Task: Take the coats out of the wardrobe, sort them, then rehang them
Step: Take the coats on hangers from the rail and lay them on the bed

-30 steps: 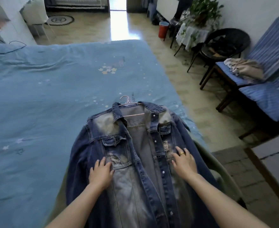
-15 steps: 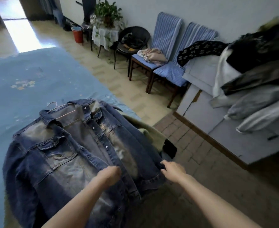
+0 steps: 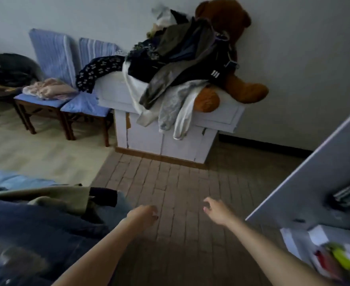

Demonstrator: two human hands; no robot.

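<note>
At the far left the denim jacket [image 3: 32, 240] lies on the bed [image 3: 9, 180], over an olive coat [image 3: 52, 198] whose edge shows beyond it; both are cut off by the frame, so their full lie and any hanger cannot be made out. The left hand [image 3: 144, 213] hangs just off the bed's corner, clear of the jacket, fingers loosely curled around nothing. The right hand [image 3: 215, 210] is further right over the brick floor [image 3: 180, 182], fingers relaxed and spread, also empty.

What the coming move likely turns on lies to the right: the pale wardrobe door [image 3: 314, 172] stands ajar at the right edge, well nearer the right hand than the left. Its long edge slants up and away. The wardrobe's inside is mostly out of frame; only blurred, colourful items [image 3: 339, 259] show low down, and no coat there is identifiable. Ahead, a heap of clothes [image 3: 176, 56] covers a white cabinet [image 3: 163, 137].
</note>
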